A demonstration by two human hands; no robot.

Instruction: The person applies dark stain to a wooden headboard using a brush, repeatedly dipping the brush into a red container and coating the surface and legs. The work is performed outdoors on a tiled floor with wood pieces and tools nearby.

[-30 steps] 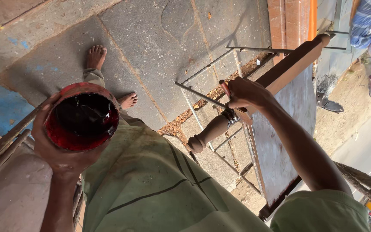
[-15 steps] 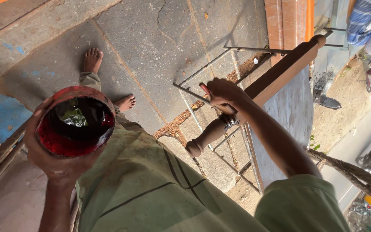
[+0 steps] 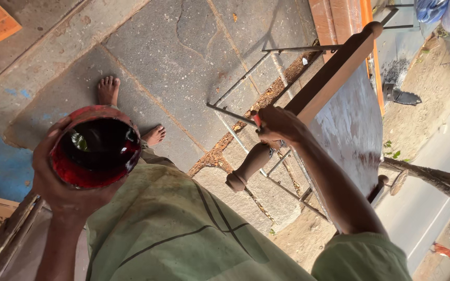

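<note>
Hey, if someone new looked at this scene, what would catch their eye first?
Probably the red bowl of dark liquid, cupped in the left hand low at the left. Next, the right hand at centre, gripping a thin red-handled tool against the turned wooden leg of an upended piece of furniture. Two bare feet stand on the cracked stone paving beyond the bowl.

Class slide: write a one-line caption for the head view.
Left hand cups a red-stained bowl while the right hand holds a brush against a turned wooden post.
</note>
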